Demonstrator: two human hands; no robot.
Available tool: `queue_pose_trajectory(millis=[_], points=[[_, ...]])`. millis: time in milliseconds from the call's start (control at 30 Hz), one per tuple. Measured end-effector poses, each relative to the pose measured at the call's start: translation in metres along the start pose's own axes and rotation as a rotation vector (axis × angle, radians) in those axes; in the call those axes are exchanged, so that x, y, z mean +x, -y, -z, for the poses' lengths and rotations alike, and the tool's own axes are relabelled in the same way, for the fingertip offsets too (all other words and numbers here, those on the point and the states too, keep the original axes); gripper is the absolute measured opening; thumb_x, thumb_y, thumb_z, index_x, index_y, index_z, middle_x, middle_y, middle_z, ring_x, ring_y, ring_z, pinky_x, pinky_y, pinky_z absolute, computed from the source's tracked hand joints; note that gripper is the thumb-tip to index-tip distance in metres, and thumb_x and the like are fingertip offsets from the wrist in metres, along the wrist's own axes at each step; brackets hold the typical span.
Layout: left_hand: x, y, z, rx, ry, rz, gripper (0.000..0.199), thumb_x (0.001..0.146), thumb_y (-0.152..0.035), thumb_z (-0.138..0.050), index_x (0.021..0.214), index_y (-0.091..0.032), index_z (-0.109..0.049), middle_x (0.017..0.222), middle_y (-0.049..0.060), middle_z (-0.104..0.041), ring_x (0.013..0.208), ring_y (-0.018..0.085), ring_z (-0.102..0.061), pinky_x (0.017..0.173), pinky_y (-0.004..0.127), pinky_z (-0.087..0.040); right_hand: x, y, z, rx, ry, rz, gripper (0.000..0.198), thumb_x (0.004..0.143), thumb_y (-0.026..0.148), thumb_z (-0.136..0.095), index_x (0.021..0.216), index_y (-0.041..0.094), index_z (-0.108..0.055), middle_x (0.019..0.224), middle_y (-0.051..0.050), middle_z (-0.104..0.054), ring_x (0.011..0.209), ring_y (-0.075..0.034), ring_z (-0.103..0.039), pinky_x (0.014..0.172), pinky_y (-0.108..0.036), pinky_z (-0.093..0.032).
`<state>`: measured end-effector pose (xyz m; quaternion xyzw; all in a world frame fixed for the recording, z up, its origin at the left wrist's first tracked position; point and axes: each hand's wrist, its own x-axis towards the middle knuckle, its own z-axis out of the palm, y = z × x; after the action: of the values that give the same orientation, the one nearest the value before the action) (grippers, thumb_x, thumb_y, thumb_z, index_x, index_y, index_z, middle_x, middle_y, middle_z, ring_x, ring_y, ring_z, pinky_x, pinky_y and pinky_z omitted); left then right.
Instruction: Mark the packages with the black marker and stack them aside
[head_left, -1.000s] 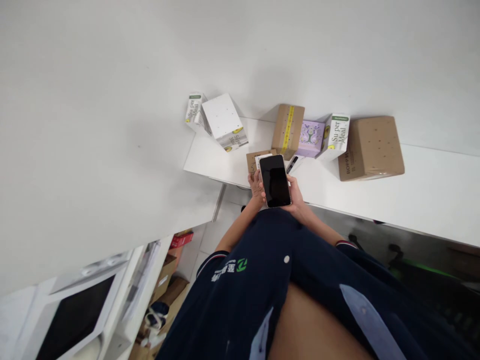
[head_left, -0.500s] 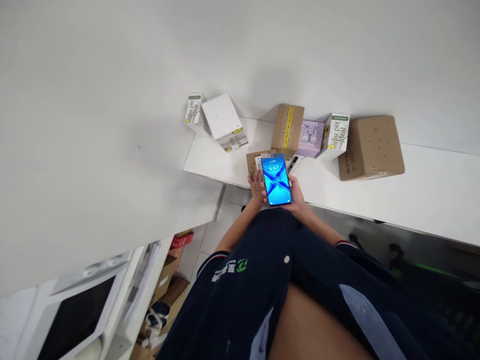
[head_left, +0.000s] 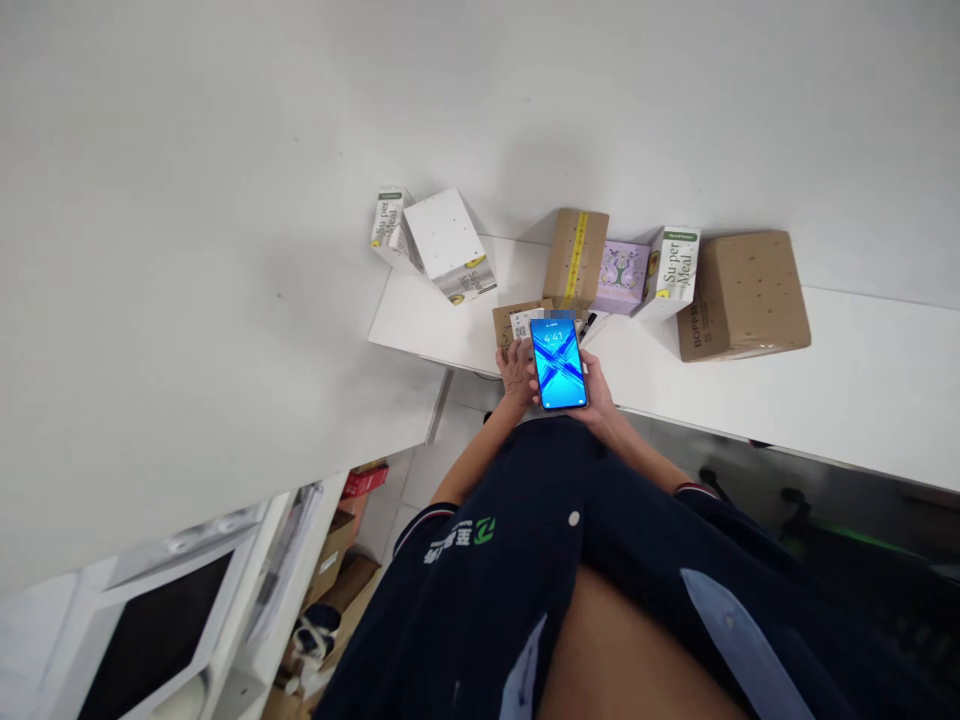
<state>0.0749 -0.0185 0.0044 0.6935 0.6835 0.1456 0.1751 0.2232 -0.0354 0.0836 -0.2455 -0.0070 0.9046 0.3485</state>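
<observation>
Smartphone glows blue and shows 4:41, near the front edge of the worktop. Our right hand wraps around it from three o'clock. Our left hand, at nine o'clock, has its fingers bent by a small cardboard box; we can't tell if it grips the box. From the phone, we see a black pen at one o'clock, a yellow-taped cardboard box at twelve, and, farther off, a big cardboard box at two.
</observation>
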Motion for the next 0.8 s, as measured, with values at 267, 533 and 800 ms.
queue_pose_trajectory(millis=[267,533,800], points=[[-0.008,-0.013,0.010,0.126,-0.040,-0.082,0.044,0.096,-0.039,-0.048,0.138,-0.038,-0.060,0.147,0.008,-0.056,0.141,0.033,-0.042,0.118,0.065,-0.017,-0.019,0.029,0.047,-0.181,-0.314,0.358,0.055,0.087,0.064,-0.042,0.114,0.019,-0.061,0.090,-0.008,-0.073,0.078,-0.025,-0.070,0.067,-0.041,-0.060],[-0.008,-0.024,0.014,0.140,0.020,-0.052,0.066,0.083,-0.067,-0.061,0.139,-0.034,-0.059,0.150,0.012,-0.051,0.143,0.040,-0.035,0.117,0.070,-0.016,-0.039,0.060,0.120,-1.454,-1.312,0.499,0.056,0.081,0.050,-0.062,0.131,0.025,-0.058,0.120,-0.012,-0.061,0.107,-0.030,-0.058,0.094,-0.049,-0.046],[-0.004,-0.027,0.026,0.127,0.070,0.032,0.063,0.082,-0.054,-0.067,0.141,-0.035,-0.057,0.151,0.014,-0.047,0.143,0.041,-0.032,0.113,0.066,-0.027,-0.030,0.045,0.165,-1.919,-1.535,0.259,0.061,0.088,0.048,-0.059,0.141,0.020,-0.053,0.131,-0.023,-0.052,0.112,-0.038,-0.051,0.093,-0.054,-0.039]])
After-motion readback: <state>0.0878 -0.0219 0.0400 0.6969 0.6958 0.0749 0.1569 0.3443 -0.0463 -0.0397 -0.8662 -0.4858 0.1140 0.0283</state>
